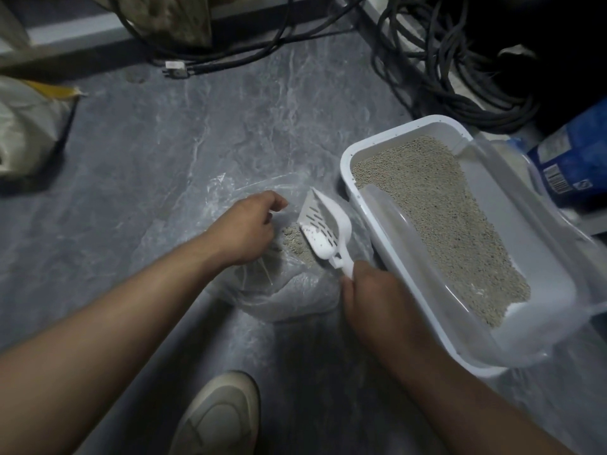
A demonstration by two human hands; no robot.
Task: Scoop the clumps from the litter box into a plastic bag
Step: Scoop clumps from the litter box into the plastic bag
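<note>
Right grip (371, 290) clamped on white slotted plastic scoop (323, 224), tipped to empty; left grip (249, 224) pinching clear plastic bag (289, 300) mouth wide beside grey litter box (423, 310).

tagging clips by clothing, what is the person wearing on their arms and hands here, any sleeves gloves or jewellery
Nothing shows on either arm. The left hand and right hand are bare, with no gloves, and no rings or watch can be seen. Both forearms are uncovered up to the picture's edge, so no sleeve is in view. The only clothing visible is a beige shoe at the bottom.
</note>
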